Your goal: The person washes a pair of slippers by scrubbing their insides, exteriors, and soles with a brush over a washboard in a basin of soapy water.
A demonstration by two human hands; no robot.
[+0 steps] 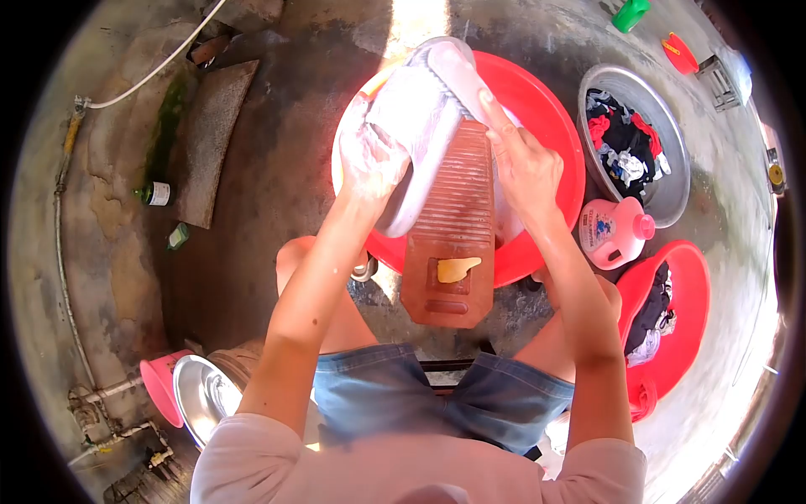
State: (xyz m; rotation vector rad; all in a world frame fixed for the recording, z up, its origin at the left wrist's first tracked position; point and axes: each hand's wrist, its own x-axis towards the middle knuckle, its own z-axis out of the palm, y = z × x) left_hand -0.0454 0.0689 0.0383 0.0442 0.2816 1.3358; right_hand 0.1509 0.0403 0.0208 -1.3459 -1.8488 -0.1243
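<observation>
Left hand (371, 160) grips a sudsy white shoe (407, 101), right hand (529, 168) a pale brush (457, 74), above a round red plastic basin (546, 126); a silver metal tub (669, 197) holds black, red and white clothes (625, 139).

Pale short sleeves (245, 460), denim shorts (367, 389)

Head camera, wide-angle, with dark curved margins. The single view faces forward and steeply down from above the wearer's lap (369, 391); the shirt (411, 466) lies nearest, at the lower edge; the basin (556, 143) sits farther forward, above centre, with floor (281, 151) around it.
</observation>
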